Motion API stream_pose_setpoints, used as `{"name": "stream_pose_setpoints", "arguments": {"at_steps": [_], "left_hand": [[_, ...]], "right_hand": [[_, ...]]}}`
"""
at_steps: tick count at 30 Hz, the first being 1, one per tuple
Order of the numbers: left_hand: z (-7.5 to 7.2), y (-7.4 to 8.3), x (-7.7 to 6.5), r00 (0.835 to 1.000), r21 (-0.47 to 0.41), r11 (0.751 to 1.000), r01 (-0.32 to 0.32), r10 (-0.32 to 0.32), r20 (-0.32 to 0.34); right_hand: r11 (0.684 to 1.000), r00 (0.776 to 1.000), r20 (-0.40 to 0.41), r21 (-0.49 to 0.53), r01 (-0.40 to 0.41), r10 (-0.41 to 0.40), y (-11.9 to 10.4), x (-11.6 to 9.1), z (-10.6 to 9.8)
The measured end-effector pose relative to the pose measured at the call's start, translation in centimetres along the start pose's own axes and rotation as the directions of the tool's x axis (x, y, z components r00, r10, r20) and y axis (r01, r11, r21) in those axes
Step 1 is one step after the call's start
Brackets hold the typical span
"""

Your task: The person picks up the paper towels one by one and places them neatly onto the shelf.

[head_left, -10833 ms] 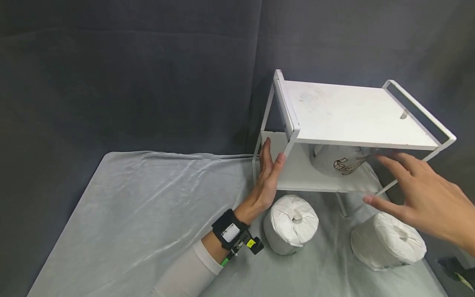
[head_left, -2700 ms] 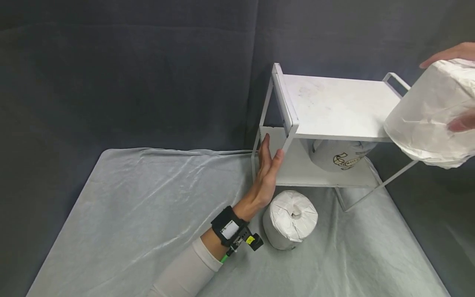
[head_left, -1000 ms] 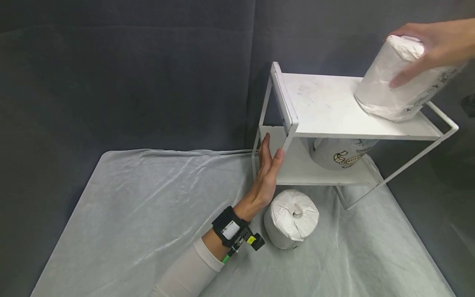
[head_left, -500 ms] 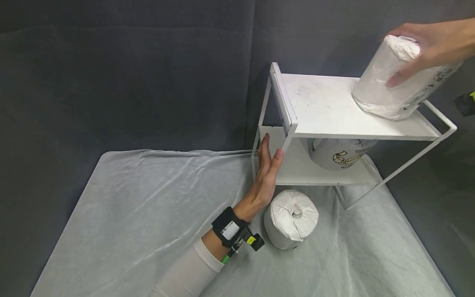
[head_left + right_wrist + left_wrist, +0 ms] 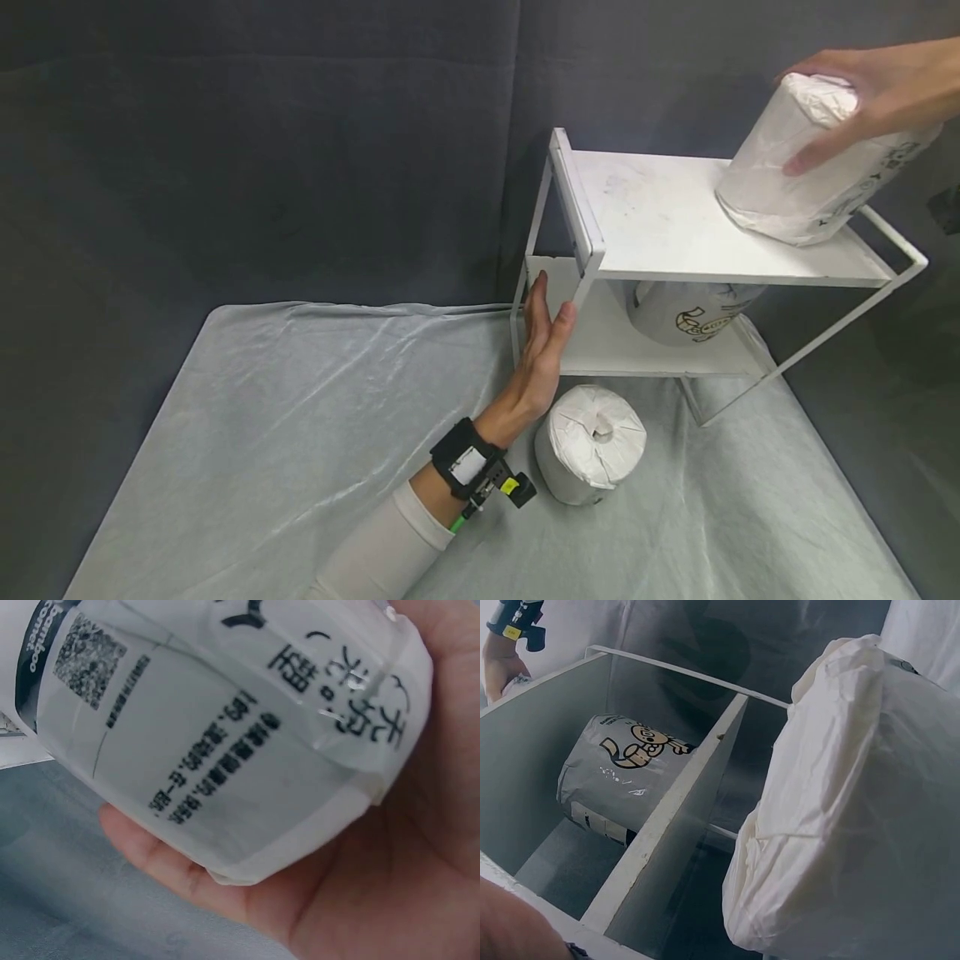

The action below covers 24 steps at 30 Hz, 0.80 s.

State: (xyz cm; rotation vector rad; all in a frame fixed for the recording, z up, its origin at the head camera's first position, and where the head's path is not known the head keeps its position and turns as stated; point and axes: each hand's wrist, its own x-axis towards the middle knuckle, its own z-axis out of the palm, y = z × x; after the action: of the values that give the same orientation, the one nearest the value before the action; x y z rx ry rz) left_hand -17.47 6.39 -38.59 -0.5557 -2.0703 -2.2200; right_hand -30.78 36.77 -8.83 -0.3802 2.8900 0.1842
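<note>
At the right end of a white two-tier rack [image 5: 652, 212], my right hand [image 5: 888, 96] grips a paper-wrapped toilet roll [image 5: 780, 200], thumb on its near side. The roll's base meets the top shelf; printed text and a code square show on its wrapper [image 5: 187, 742]. My left hand [image 5: 534, 367] lies with straight fingers along the rack's left side, at the frame post. Under the top shelf another wrapped roll [image 5: 630, 765] with a cartoon print rests on the lower shelf, its upper part hidden in the head view. A third wrapped roll [image 5: 581, 458] stands before the rack.
A grey cloth [image 5: 300, 433] covers the table, whose right edge runs down beside the rack. Dark curtains [image 5: 262, 167] hang behind. Raised side rails [image 5: 896, 237] border the top shelf. A black camera [image 5: 517, 490] is strapped to my left wrist.
The roll that stood on the table at right was lifted by my right hand and brought onto the top shelf. Over the last second both hands stay nearly still.
</note>
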Motion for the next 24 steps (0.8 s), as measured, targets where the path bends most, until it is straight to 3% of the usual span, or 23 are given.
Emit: {"name": "stream_pose_setpoints", "arguments": {"at_steps": [15, 24], "left_hand": [[-0.2, 0.1, 0.2, 1.000, -0.010, 1.000, -0.011, 0.011, -0.006], [-0.4, 0.0, 0.5, 1.000, -0.003, 1.000, -0.027, 0.027, -0.015]], "right_hand": [[0.998, 0.995, -0.078, -0.027, -0.057, 0.055, -1.2, -1.2, -0.5], [0.999, 0.997, -0.072, -0.033, -0.013, 0.010, -1.2, -1.2, -1.3]]}}
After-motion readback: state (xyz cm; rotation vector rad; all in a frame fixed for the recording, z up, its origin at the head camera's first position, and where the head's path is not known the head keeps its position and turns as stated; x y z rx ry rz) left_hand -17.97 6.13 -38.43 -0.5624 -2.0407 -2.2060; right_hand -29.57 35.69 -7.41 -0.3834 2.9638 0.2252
